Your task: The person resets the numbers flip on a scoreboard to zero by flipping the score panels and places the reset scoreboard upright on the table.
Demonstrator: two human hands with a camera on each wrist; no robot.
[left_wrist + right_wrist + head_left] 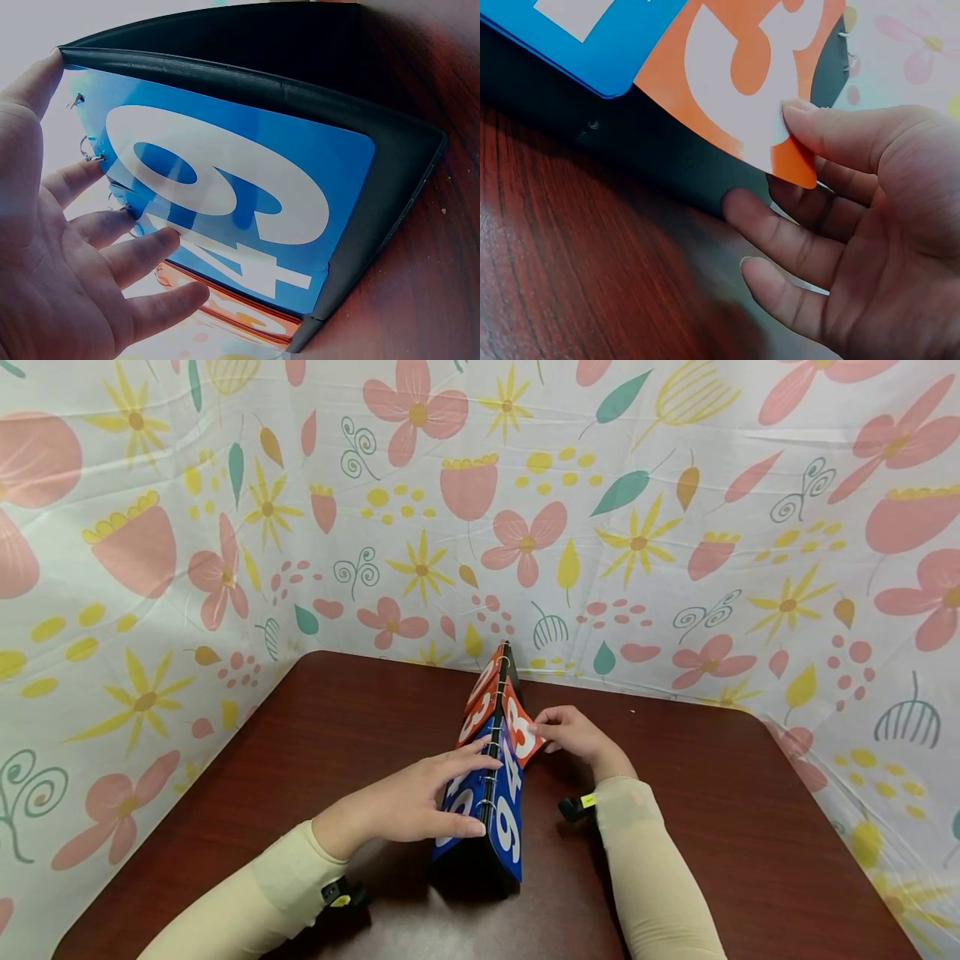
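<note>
A tent-shaped flip scoreboard (474,875) stands lengthwise on the table, its number cards hung from metal rings along the top ridge. Blue cards are at the near end, red-orange ones at the far end. My left hand (408,793) rests across the ridge with fairly straight, spread fingers; its thumb touches the near top corner. In the left wrist view a blue card (281,150) reads 6, beside a 4. With thumb and fingers, my right hand (885,195) pinches the lower corner of the orange card (739,75) marked 3. That card bends outward from the black stand.
The scoreboard stands on a dark red-brown wooden table (337,727). Behind and to the left hangs a white cloth (450,552) printed with flowers and leaves. Each sleeve carries a small black camera at the wrist.
</note>
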